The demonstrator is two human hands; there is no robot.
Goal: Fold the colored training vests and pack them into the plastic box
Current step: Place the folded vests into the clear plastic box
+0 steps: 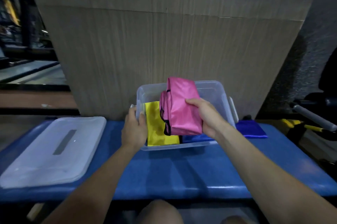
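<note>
Here, from the head view, the right hand grips a folded pink vest, fingers curled over its near right side, and holds it above the open plastic box. The bundle's long axis runs from near to far, tilted slightly left, so it lies roughly along the box's depth. Its lower end hangs just over the near half of the box; its upper end rises above the far rim.

The left hand holds the box's left wall, thumb inside and fingers outside, steadying it. A folded yellow vest lies flat along the left side of the box floor, and something blue shows at the near right, under the pink bundle. The free room looks to be on the right and far part of the floor, directly below and beyond the right hand, so I judge a short drop downward suits best.

The lid rests well apart to the left on the blue counter. A folded blue cloth lies just beside the box's right wall.
</note>
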